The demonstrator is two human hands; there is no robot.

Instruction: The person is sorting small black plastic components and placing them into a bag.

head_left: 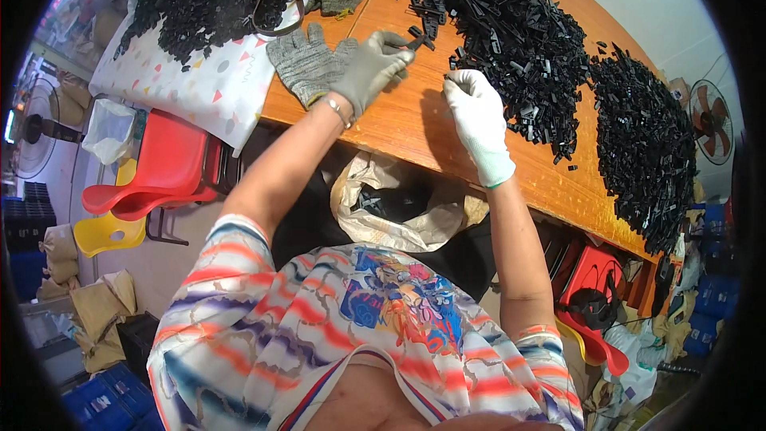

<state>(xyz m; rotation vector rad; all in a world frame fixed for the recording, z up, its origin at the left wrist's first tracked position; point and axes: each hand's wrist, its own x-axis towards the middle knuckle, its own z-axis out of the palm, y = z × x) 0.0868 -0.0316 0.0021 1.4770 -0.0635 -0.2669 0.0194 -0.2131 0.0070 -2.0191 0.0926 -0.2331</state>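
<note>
My left hand (375, 70), in a grey glove, pinches a small black plastic part (417, 41) over the wooden table (399, 132). To its right, my right hand (477, 116) wears a white glove. Its thumb and fingertips are pressed together, with a tiny dark bit at the tips that I cannot make out. A big heap of black plastic parts (511, 32) spreads just beyond both hands. Beside my left wrist lies a grey knitted glove (307, 62), flat on the table. Below the table edge, an open sack (359, 219) has black pieces inside.
Another heap of small black parts (646, 152) covers the table's right side. Further black pieces (211, 12) lie on a patterned cloth (191, 96) at the left. Red chairs (171, 156) stand at both sides. Fans (710, 120) are at the left and right.
</note>
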